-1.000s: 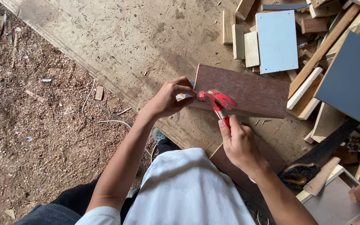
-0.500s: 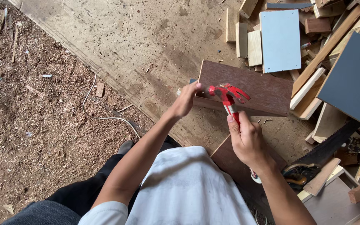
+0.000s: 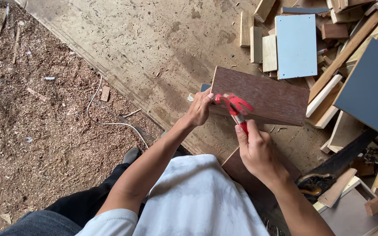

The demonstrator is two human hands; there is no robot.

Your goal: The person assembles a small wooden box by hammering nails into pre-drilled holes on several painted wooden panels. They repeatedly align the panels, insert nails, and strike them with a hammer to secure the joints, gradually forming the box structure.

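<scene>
Head view: right hand (image 3: 259, 153) in a closed grip on the red claw hammer (image 3: 235, 107), left hand (image 3: 199, 109) pinching at the brown board (image 3: 263, 96) edge; short, square taps would keep those fingers safe.

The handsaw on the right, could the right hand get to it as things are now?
Probably not at once: the right hand is closed around the red hammer. The handsaw lies uncovered among the offcuts just beside that forearm, so the way looks free once the hammer is put down.
</scene>
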